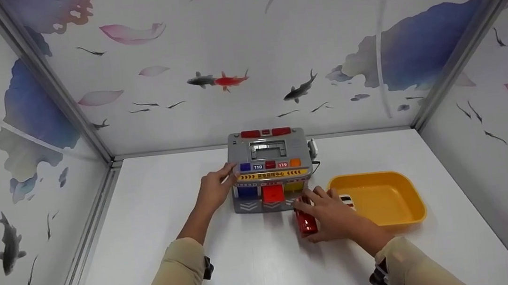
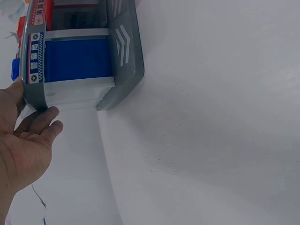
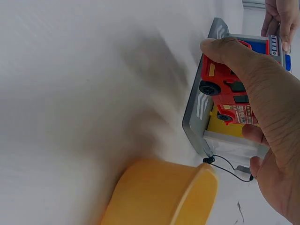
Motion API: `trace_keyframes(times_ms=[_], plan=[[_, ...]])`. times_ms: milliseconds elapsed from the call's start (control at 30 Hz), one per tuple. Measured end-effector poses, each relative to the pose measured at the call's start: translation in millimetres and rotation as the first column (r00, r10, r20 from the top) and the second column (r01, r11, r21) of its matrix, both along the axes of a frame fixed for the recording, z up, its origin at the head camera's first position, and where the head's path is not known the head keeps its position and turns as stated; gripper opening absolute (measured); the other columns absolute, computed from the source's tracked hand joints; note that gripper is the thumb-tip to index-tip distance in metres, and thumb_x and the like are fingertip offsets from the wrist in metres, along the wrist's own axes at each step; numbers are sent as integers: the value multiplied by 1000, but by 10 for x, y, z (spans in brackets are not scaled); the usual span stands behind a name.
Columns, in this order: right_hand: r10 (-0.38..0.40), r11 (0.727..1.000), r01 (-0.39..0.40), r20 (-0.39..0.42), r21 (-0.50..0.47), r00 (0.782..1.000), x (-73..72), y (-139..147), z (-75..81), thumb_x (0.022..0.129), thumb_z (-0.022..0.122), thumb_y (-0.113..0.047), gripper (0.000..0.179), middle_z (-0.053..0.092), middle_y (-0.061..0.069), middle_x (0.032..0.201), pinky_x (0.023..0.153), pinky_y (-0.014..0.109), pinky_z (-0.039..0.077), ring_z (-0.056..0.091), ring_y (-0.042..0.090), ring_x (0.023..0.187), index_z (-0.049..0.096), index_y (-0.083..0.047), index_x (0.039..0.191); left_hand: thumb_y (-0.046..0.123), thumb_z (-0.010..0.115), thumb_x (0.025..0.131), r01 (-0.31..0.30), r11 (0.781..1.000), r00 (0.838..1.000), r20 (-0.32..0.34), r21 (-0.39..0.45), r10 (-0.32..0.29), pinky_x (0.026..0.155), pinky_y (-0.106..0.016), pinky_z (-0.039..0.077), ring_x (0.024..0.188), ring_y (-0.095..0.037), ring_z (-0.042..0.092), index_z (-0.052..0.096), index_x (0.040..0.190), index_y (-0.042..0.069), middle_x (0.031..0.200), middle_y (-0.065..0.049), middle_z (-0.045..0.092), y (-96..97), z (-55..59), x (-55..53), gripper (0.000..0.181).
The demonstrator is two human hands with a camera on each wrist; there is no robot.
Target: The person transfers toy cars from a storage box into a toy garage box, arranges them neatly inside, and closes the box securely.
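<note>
A grey toy garage stands near the back wall, with blue, red and yellow doors along its front. The red door sticks out, leaving a dark opening behind it in the left wrist view. My left hand holds the garage's left edge between thumb and fingers. With my right hand I grip a red toy fire truck just in front of the garage's right side. The truck's black wheels show in the right wrist view; fingers cover part of its body.
A yellow tray sits right of the garage, behind my right hand. In it, partly hidden by that hand, is a white toy car. A black cord hangs at the garage's right side. Patterned panels enclose the white table.
</note>
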State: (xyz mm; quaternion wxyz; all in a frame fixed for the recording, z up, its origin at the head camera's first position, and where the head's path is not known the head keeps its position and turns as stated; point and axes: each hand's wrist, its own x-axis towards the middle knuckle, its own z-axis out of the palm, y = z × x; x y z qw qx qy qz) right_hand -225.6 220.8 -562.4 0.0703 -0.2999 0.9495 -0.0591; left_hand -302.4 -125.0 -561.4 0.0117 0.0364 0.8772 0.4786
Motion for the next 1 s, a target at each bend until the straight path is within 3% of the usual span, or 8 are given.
trace_keyframes(times_ms=[200,333,467,667,833,1000], plan=[[0,999,-1,24,34,1000,-3,-192,-140,83,94,-59,95,48,9,164,111,61,45,42,35,147,52,-33,164,44,68,111,-6,1000,1000,1,-3,6,128,-47,50,154,-32,57,63,157,24,165,-8,57,4,10,-11,51],[-16,1000,15,62,17,998,-11,-312,-222,86,92,-58,96,41,9,173,127,72,38,37,39,156,47,-35,168,43,68,111,-9,1000,1000,-2,8,9,128,-47,49,155,-31,56,64,156,23,165,-8,56,0,-3,-12,50],[-32,999,33,87,-11,996,-22,-412,-314,89,90,-59,97,34,11,178,130,78,33,33,41,161,42,-39,171,44,68,111,-11,1000,1000,-1,-4,11,128,-48,49,154,-32,57,65,156,23,164,-9,57,11,-16,-12,50],[-62,996,69,117,-62,991,-25,-516,-412,92,89,-54,97,32,13,180,132,73,35,36,40,161,38,-34,172,44,68,111,-19,1000,1000,22,-14,19,127,-48,50,154,-32,57,64,157,24,164,-7,58,21,-4,-2,50],[-106,985,127,169,-120,980,-23,-583,-472,96,87,-48,98,24,13,183,130,63,44,41,39,160,31,-31,175,45,68,111,-10,1000,1000,17,-1,10,128,-48,49,155,-32,57,63,157,24,164,-7,58,14,9,1,51],[-99,982,120,141,-145,985,-41,-625,-521,99,84,-45,99,20,14,184,131,57,45,41,38,160,26,-28,177,46,68,111,-7,1000,1000,12,1,7,128,-48,50,154,-32,57,64,157,24,165,-8,57,10,8,-4,51]])
